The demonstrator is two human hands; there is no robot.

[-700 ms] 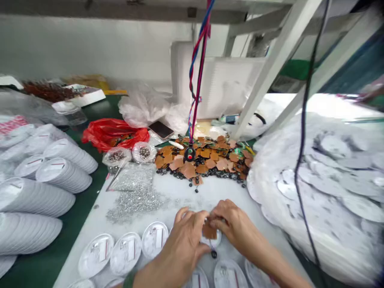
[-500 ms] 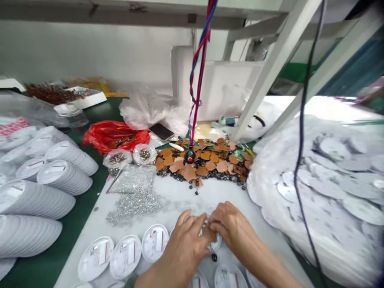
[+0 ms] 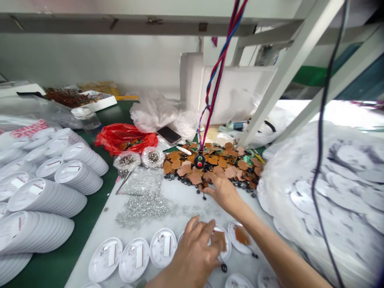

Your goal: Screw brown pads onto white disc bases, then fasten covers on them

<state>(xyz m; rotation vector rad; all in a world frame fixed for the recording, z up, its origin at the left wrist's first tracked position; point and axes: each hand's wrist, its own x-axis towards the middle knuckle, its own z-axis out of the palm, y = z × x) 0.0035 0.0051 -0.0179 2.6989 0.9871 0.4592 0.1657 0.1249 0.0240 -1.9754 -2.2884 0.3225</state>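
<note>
Head view: right hand (image 3: 223, 191) touches heaped flat brown square boards (image 3: 222, 163).

Place: small assembly workshop bench.
Evidence: stacked white discs (image 3: 75, 176), heap of brown circuit boards (image 3: 216, 164), loose screws (image 3: 144, 206), hanging cable (image 3: 220, 68).

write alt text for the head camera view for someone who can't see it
The person's right hand touches the near edge of a pile of small brown boards on a white worktable, while the left hand rests on a white round disc carrying one such board. More white discs line the near edge and loose screws lie to the left.
</note>
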